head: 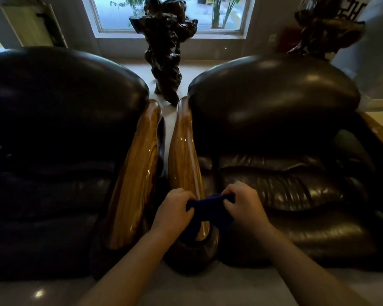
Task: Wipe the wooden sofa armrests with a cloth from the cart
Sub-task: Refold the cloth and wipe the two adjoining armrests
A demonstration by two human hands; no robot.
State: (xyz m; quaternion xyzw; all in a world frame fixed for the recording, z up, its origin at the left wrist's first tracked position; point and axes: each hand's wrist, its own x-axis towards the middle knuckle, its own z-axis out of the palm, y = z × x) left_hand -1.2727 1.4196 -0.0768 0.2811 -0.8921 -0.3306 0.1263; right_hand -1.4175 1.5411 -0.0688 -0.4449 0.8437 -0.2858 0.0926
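Partly hidden: dark blue cloth [209,212], bunched between both hands, its full outline hard to make out against the shadow. Draped over the near end of the right-hand wooden armrest [184,160], lower folds hanging past the rounded front edge. Left hand [173,212] gripping the cloth's left side, fingers [187,196] curled around the fabric. Right hand [244,205] pinching the cloth's right side, fingers likewise curled closed on it. Fingertips buried in the folds, not visible.

Both armrests glossy, striped golden-brown wood, long and tapered, convex on top, with bright highlights. Left-hand wooden armrest [137,168] just beside the other, separated by a narrow strip of pale floor [167,133]. Dark leather sofa [285,129] on the right, padded and creased; second leather seat [53,129] on the left, nearly black, detail lost in shade and cut off at the frame edge.

Beyond the gap: gnarled dark wood sculpture [166,56] below a window [168,16]. Open glossy floor in front of both seats.
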